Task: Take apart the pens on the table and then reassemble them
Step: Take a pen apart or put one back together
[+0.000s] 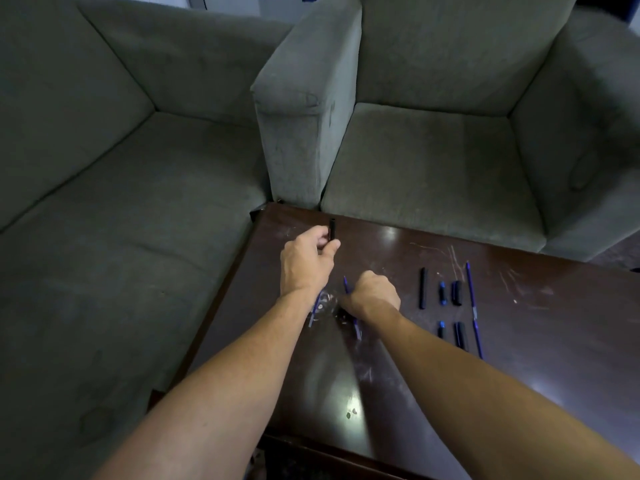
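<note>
A grey sofa [114, 188] fills the nine o'clock side and a matching armchair [450, 161] the one o'clock side; the dark, scratched, glossy worktop [554, 341] spreads from the centre toward five o'clock.

Two bare forearms reach in from six o'clock. The left hand [306, 261], at about eleven o'clock of the worktop's middle, has its grip clenched around a short black pen barrel [332, 228]; the barrel stands nearly upright, its open end poking above the thumb and fingers, lifted clear of the surface. The right hand [372, 294], just beside it toward four o'clock, is curled into a closed grip over a thin blue refill [346, 284] whose tip sticks out toward eleven o'clock; whether the fingers also pinch the dark part [356, 329] beneath the wrist I cannot tell.

A blue-tinted pen piece [313, 313] lies under the left wrist on the worktop.

At three o'clock of the hands the loose parts lie in rows: a long black barrel [422, 288]; two short blue-tipped pieces [442, 293] [441, 329]; two black caps [457, 293] [461, 336]; and a long blue refill [472, 306], farthest out, running from twelve to six.
</note>
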